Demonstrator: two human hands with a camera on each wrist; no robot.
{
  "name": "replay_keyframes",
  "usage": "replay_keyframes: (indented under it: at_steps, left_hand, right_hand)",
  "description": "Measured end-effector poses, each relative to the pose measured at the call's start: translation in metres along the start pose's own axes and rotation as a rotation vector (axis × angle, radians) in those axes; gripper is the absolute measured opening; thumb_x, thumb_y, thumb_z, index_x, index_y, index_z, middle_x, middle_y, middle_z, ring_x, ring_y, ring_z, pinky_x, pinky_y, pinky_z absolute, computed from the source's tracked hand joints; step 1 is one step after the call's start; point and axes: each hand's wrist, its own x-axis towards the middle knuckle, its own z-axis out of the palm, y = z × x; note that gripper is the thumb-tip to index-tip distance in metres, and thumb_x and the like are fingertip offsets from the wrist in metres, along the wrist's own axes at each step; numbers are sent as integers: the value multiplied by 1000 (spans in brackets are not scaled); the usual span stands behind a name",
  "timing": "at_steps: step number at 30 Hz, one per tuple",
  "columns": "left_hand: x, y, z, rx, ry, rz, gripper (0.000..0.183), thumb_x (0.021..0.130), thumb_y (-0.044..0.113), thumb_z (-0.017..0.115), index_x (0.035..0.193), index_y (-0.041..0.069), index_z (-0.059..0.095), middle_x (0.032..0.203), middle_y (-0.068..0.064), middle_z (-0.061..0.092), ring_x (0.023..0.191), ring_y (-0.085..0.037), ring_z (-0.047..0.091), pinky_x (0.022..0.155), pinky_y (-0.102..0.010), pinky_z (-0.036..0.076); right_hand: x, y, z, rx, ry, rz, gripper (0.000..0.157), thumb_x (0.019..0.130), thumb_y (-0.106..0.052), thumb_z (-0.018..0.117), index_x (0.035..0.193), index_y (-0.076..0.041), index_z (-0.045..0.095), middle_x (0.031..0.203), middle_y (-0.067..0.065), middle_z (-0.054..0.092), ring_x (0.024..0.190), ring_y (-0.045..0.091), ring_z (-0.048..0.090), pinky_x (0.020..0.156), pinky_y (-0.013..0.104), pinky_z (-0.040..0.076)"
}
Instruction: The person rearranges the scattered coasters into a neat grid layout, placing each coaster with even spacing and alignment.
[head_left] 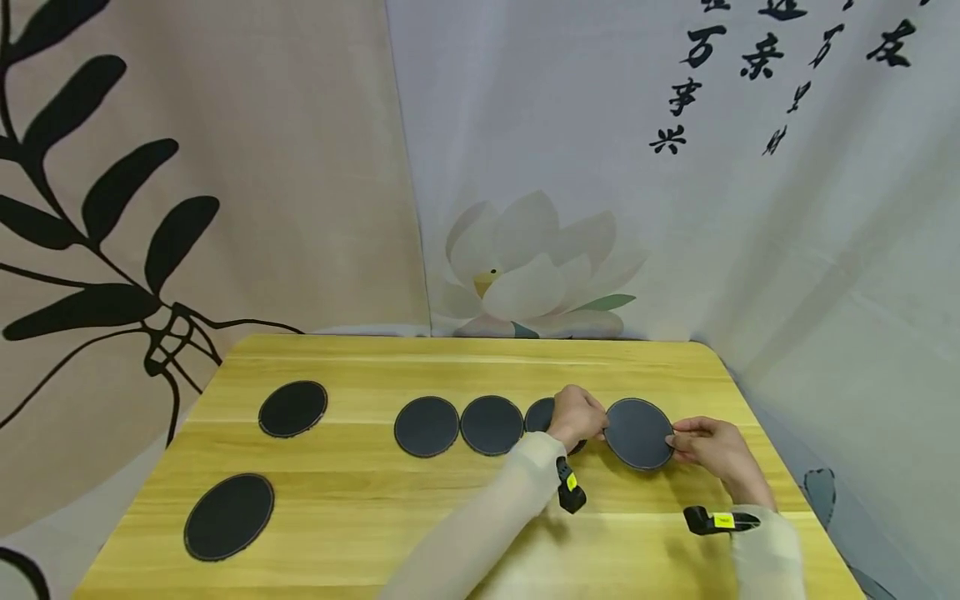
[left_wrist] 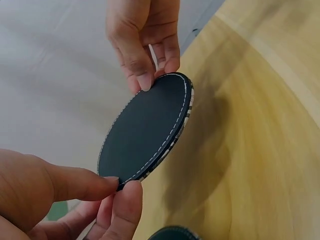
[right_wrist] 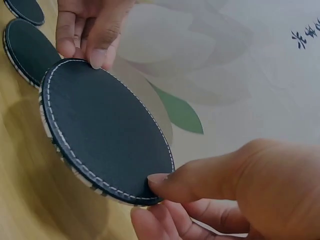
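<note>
A round black coaster (head_left: pixel 639 433) with white stitching round its rim is pinched at opposite edges by both hands. My left hand (head_left: pixel 577 415) grips its left edge between thumb and fingers, and my right hand (head_left: pixel 716 454) does the same on the right. In the left wrist view, the coaster (left_wrist: pixel 145 130) is tilted above the table, over its own shadow, with a patterned underside showing at the rim. Beneath my left hand lies another coaster (head_left: pixel 538 414), partly hidden. Two more, a middle coaster (head_left: pixel 492 425) and a left-end coaster (head_left: pixel 427 427), continue that row.
Farther left on the wooden table (head_left: pixel 337 517) lie two separate coasters, a back one (head_left: pixel 293 409) and a front one (head_left: pixel 229 517). A printed curtain (head_left: pixel 315 167) hangs behind the table's far edge.
</note>
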Motion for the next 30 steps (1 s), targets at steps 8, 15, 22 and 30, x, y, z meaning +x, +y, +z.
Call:
replay_keyframes:
  at_steps: [8,15,22,30]
  left_hand:
    - [0,-3,-18,-17,-2,4,7,86,-5,76,86,2,75,80,-6,66,75,-35,75,66,-39,66]
    - [-1,-5,-38,-26,11,25,6,87,-3,75,89,2,74,84,-7,66,61,-22,71,69,-41,66]
    - [-3,-13,-59,-67,-9,40,7,88,-2,75,95,0,73,88,-9,68,69,-25,73,75,-42,66]
    - [-4,-22,-85,-131,-8,38,10,90,-3,73,99,-4,73,93,-13,68,70,-22,72,80,-46,65]
  right_hand:
    - [0,-9,14,11,3,-29,43,99,-12,68,131,12,54,106,13,70,85,15,73,84,38,64]
    - [0,-23,29,-12,32,-51,41,98,-15,69,130,8,57,106,14,68,90,25,73,83,37,64]
    - [1,-36,44,16,28,-70,39,96,-12,72,126,9,59,107,17,66,87,26,74,81,38,65]
    - [6,-51,64,27,15,-102,35,94,-10,73,122,7,62,105,16,66,88,32,73,83,41,65]
